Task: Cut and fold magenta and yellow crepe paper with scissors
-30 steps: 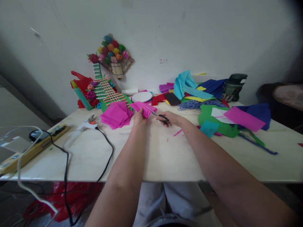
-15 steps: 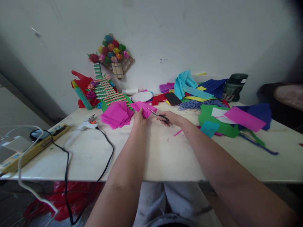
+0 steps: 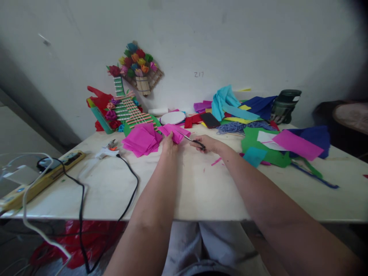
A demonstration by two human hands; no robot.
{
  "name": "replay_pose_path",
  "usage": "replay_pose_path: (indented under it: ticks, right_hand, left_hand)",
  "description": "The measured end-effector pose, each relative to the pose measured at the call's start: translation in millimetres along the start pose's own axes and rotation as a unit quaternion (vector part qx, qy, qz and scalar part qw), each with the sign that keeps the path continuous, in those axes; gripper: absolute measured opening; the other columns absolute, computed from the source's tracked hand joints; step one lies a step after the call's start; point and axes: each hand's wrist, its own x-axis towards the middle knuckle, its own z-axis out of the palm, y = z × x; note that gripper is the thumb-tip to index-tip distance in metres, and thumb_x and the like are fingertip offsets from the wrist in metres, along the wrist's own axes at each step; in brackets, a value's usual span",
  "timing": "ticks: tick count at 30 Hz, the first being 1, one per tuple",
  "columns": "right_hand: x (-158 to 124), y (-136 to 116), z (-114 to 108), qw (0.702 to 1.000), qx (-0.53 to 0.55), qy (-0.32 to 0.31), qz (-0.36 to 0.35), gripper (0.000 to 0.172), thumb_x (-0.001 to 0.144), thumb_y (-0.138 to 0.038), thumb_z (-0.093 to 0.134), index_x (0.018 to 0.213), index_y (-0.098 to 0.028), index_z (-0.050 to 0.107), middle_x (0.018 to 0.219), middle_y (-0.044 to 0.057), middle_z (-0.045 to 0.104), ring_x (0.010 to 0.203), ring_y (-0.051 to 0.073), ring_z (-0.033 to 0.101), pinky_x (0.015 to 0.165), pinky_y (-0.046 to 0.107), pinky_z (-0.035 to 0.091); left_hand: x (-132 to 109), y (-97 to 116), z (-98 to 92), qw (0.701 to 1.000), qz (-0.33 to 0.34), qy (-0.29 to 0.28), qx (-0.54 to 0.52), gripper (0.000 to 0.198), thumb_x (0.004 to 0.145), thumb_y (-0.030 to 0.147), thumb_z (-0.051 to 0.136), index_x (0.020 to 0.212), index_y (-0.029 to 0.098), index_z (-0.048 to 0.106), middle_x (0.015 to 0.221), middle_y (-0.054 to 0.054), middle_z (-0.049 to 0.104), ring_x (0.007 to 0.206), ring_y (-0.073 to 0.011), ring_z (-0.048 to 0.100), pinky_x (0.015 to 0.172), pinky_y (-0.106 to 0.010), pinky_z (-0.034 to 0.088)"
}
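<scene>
Some pink paper [image 3: 177, 137] is pinched in my left hand [image 3: 169, 145], my right hand [image 3: 208, 143] gripping scissors [image 3: 186, 137], apparently mid-cut, the next snip wanting steadiness.

We saw a dark bottle [image 3: 284, 107] at upper right, a phone [image 3: 210, 120] just above centre, a yellow power strip [image 3: 53, 176] at lower left.

Tabletop [image 3: 207, 197] open centre front, black cord [image 3: 138, 180] left

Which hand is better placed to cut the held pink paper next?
Probably the right hand: it holds the scissors, pointing at the pink paper, which the left hand grips.
</scene>
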Motion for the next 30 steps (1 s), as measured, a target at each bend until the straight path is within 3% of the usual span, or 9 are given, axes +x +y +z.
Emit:
replay_pose_path:
  ticks: [5, 11, 18, 30]
  right_hand:
    - [2.4, 3.7, -0.1, 0.999, -0.028, 0.012, -0.028, 0.026, 0.076, -0.033, 0.057, 0.061, -0.017, 0.043, 0.041, -0.007, 0.040, 0.031, 0.004, 0.034, 0.031, 0.017, 0.023]
    - [5.2, 11.5, -4.9, 0.999, -0.033, -0.016, -0.002, 0.025, 0.076, -0.041, 0.055, 0.073, -0.016, 0.049, 0.048, -0.005, 0.048, 0.033, 0.004, 0.040, 0.030, 0.017, 0.023]
    - [0.5, 9.7, -5.8, 0.999, -0.018, -0.022, -0.025, 0.029, 0.078, -0.042, 0.052, 0.083, -0.014, 0.052, 0.053, -0.004, 0.051, 0.034, 0.004, 0.043, 0.030, 0.016, 0.023]
    - [-2.0, 0.6, 0.2, 1.000, 0.004, 0.010, -0.006, 0.020, 0.078, -0.034, 0.053, 0.072, -0.016, 0.046, 0.045, -0.006, 0.048, 0.031, 0.004, 0.039, 0.030, 0.016, 0.021]
  left_hand:
    - [-0.7, -1.0, 0.4, 1.000, -0.001, 0.011, 0.010, 0.009, 0.081, 0.009, 0.049, 0.078, 0.015, 0.055, 0.073, -0.003, 0.061, 0.070, -0.0110, 0.061, 0.068, -0.025, 0.052]
    - [-6.1, 0.1, 2.7, 1.000, -0.001, 0.026, 0.012, 0.010, 0.081, 0.007, 0.049, 0.080, 0.015, 0.056, 0.068, -0.001, 0.060, 0.064, -0.0098, 0.061, 0.064, -0.022, 0.052]
    - [-5.2, -1.5, 1.5, 1.000, -0.015, 0.004, 0.025, 0.008, 0.079, 0.008, 0.051, 0.081, 0.014, 0.056, 0.069, -0.001, 0.061, 0.064, -0.0100, 0.061, 0.069, -0.024, 0.052]
    - [-9.3, -6.5, 3.9, 0.999, -0.009, -0.004, 0.033, 0.008, 0.079, 0.008, 0.052, 0.075, 0.013, 0.057, 0.068, -0.002, 0.061, 0.062, -0.0104, 0.060, 0.067, -0.024, 0.052]
